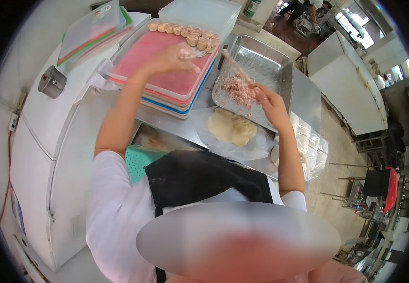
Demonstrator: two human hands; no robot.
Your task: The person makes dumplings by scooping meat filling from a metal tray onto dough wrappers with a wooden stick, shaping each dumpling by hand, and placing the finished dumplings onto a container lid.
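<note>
Across the steel table (pixel 310 101), in the head view, stands a stack of plastic boxes, the top one a pink-bottomed box (pixel 140 52) with filled dumplings (pixel 183 31) packed in rows along its far end and far right corner. Blue-edged boxes (pixel 181 112) sit underneath. To the right is a metal tray (pixel 270 54) with a loose heap of minced meat (pixel 237 92) in its near left part and smears on its floor. A pile of round wrappers (pixel 219 126) lies fanned out on a clear sheet near the person.

The left hand (pixel 169 60) is curled over the pink-bottomed box, beside the dumplings; it seems to cup a pale lump (pixel 186 53), perhaps a dumpling, but that spot is too small and bright to be sure, and I cannot tell whether the fingers press on it.

A blurred oval hides the bottom of the view; a green basket (pixel 138 162) is partly covered by the black apron (pixel 204 174), and the contents of the bag (pixel 306 141) at the right are hard to make out.

The right hand (pixel 269 101) pinches a pale stick (pixel 238 66) above the meat. Its long axis slants from the fingers up and leftward, its free end pointing toward the tray's far left corner.
</note>
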